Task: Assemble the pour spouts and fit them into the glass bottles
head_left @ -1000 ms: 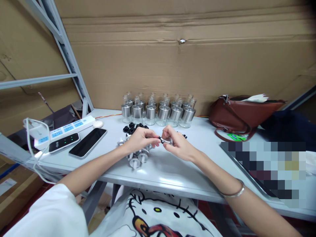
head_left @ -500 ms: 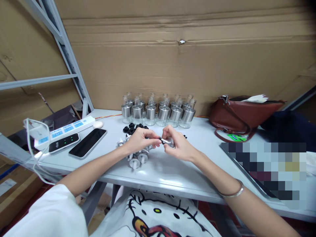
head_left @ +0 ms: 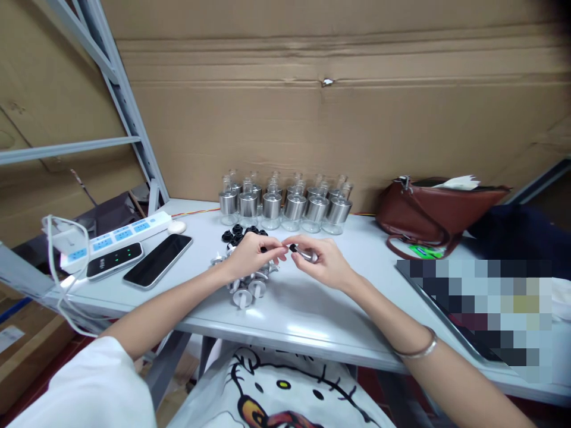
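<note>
Above the table's middle, my right hand (head_left: 328, 260) is closed around a small silver bottle-top piece (head_left: 307, 255). Its black end (head_left: 293, 248) points left, out past the fingertips. My left hand (head_left: 254, 257) faces it with thumb and fingers drawn together in a pinch, a little apart from that black end. What sits between the left fingertips, if anything, is too small to make out. Below and behind the left hand lie several silver disc-shaped tops with raised fins (head_left: 242, 298). Several black stoppers (head_left: 238, 229) lie just beyond that hand, partly covered by it.
Several glass bottles with metal sleeves (head_left: 295, 208) stand in rows along the cardboard wall. Left are a power strip (head_left: 120, 236), a phone (head_left: 158, 260), a device with green lights (head_left: 115, 260) and a white cable (head_left: 57, 267). A brown handbag (head_left: 432, 217) sits at right.
The left fingers have come off the black end, leaving a small gap between the hands. The right fingers have straightened somewhat around the silver piece.
</note>
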{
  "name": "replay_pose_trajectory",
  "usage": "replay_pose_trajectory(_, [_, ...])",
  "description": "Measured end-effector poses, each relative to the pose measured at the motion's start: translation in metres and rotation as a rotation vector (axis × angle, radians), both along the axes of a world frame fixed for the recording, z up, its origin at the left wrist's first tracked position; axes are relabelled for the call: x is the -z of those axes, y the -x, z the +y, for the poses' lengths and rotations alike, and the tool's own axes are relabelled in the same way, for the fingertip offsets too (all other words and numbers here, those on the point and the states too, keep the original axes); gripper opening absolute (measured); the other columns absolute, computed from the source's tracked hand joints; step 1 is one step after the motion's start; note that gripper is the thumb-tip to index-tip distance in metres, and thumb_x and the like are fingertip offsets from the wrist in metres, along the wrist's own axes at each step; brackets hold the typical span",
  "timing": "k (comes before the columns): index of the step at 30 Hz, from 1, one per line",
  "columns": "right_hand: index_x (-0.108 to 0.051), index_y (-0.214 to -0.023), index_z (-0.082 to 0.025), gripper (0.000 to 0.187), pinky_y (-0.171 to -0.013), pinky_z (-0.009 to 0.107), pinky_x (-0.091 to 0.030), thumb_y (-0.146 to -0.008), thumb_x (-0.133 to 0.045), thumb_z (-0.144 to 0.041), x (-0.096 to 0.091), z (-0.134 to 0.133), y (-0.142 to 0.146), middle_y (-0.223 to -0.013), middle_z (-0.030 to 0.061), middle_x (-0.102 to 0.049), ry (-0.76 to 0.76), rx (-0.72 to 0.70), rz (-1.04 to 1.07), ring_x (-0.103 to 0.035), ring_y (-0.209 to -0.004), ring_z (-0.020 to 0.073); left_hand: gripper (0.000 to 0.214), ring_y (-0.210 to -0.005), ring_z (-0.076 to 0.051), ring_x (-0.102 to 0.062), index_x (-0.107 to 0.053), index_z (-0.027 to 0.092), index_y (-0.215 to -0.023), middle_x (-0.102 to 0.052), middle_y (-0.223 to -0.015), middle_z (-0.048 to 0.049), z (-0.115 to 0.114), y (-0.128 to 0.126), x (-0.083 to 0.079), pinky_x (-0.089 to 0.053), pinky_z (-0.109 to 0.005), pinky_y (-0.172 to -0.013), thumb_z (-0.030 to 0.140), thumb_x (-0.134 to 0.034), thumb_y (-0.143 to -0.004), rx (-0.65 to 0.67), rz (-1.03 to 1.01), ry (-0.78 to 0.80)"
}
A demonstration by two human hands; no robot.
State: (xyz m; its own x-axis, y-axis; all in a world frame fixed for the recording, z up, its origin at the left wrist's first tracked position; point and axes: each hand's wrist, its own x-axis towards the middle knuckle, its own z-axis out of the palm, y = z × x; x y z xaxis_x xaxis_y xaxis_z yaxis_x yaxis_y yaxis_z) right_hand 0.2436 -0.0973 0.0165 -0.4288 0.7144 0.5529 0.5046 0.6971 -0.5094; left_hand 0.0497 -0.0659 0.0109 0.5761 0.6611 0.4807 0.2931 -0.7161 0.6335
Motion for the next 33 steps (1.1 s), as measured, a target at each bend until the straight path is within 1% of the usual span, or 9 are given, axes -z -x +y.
replay_pose_trajectory(5, [-0.061,-0.073,-0.017,0.013,-0.048,0.022,-0.030,-0.073,-0.049,-0.020,-0.007,0.005,-0.009,-0.046,-0.0064,-0.039,-0.065,0.149,0.116,-0.032,-0.044,0.0082,0.023,-0.066,-0.013,-0.065,-0.068,0.015,-0.088,-0.074,-0.078,-0.0024,0.008,0.006,0.003,-0.044,-0.027,-0.074,0.024,-0.047,-0.093,-0.071,0.172,-0.527])
replay_pose_trajectory(8, [-0.059,-0.077,-0.018,0.011,-0.049,0.023,-0.033,-0.074,-0.049,-0.022,-0.012,0.017,-0.021,-0.048,-0.0061,-0.041,-0.073,0.328,0.307,-0.036,-0.045,0.0096,0.025,-0.064,-0.012,-0.065,-0.066,0.015,-0.085,-0.074,-0.079,-0.0018,0.011,0.008,0.004,-0.043,-0.027,-0.073,0.022,-0.044,-0.094,-0.080,0.222,-0.649])
replay_pose_trajectory(10, [-0.057,-0.091,-0.018,0.018,-0.055,0.025,-0.040,-0.075,-0.053,-0.026,-0.015,0.031,-0.031,-0.060,-0.0033,-0.050,-0.148,0.461,0.467,-0.045,-0.052,0.0117,0.025,-0.061,-0.011,-0.064,-0.065,0.015,-0.084,-0.073,-0.076,-0.0009,0.012,0.008,0.006,-0.043,-0.026,-0.072,0.022,-0.043,-0.094,-0.075,0.232,-0.675])
replay_pose_trajectory(12, [-0.046,-0.112,-0.018,0.044,-0.065,0.030,-0.046,-0.070,-0.058,-0.025,-0.018,0.048,-0.043,-0.078,0.0009,-0.056,-0.234,0.552,0.560,-0.054,-0.065,0.0151,0.025,-0.060,-0.010,-0.063,-0.065,0.015,-0.083,-0.073,-0.074,-0.0003,0.012,0.007,0.008,-0.043,-0.026,-0.072,0.022,-0.043,-0.094,-0.070,0.235,-0.689])
replay_pose_trajectory(14, [-0.039,-0.118,-0.016,0.053,-0.073,0.035,-0.047,-0.068,-0.056,-0.020,-0.020,0.066,-0.056,-0.085,0.0040,-0.056,-0.279,0.647,0.583,-0.058,-0.073,0.0179,0.025,-0.059,-0.010,-0.063,-0.064,0.016,-0.082,-0.072,-0.073,-0.0002,0.012,0.007,0.010,-0.043,-0.026,-0.072,0.022,-0.043,-0.094,-0.067,0.238,-0.700])
replay_pose_trajectory(21, [-0.026,-0.122,-0.016,0.051,-0.086,0.040,-0.046,-0.078,-0.048,-0.024,-0.022,0.128,-0.086,-0.098,0.0107,-0.061,-0.364,0.712,0.634,-0.064,-0.087,0.0208,0.025,-0.061,-0.010,-0.064,-0.063,0.015,-0.081,-0.072,-0.075,0.0001,0.010,0.006,0.010,-0.043,-0.027,-0.073,0.021,-0.043,-0.094,-0.032,0.264,-0.734])
replay_pose_trajectory(25, [-0.018,-0.127,-0.012,0.052,-0.078,0.043,-0.049,-0.086,-0.041,-0.034,-0.022,0.159,-0.092,-0.090,0.0124,-0.063,-0.190,0.717,0.715,-0.067,-0.076,0.0235,0.023,-0.061,-0.010,-0.064,-0.064,0.016,-0.083,-0.073,-0.077,0.0004,0.008,0.006,0.008,-0.043,-0.027,-0.074,0.021,-0.044,-0.094,-0.014,0.287,-0.695])
replay_pose_trajectory(28, [-0.016,-0.130,-0.008,0.057,-0.073,0.044,-0.050,-0.088,-0.039,-0.038,-0.020,0.167,-0.093,-0.082,0.0104,-0.062,-0.182,0.739,0.710,-0.064,-0.068,0.0234,0.023,-0.063,-0.010,-0.064,-0.064,0.016,-0.084,-0.073,-0.079,0.0000,0.007,0.005,0.008,-0.043,-0.027,-0.075,0.022,-0.044,-0.094,0.002,0.304,-0.663])
replay_pose_trajectory(33, [-0.020,-0.131,-0.012,0.061,-0.080,0.044,-0.049,-0.086,-0.044,-0.043,-0.016,0.160,-0.091,-0.099,0.0144,-0.055,-0.409,0.815,0.681,-0.061,-0.080,0.0226,0.025,-0.064,-0.011,-0.064,-0.065,0.015,-0.085,-0.073,-0.079,-0.0014,0.007,0.005,0.010,-0.044,-0.028,-0.077,0.022,-0.043,-0.094,0.002,0.329,-0.655])
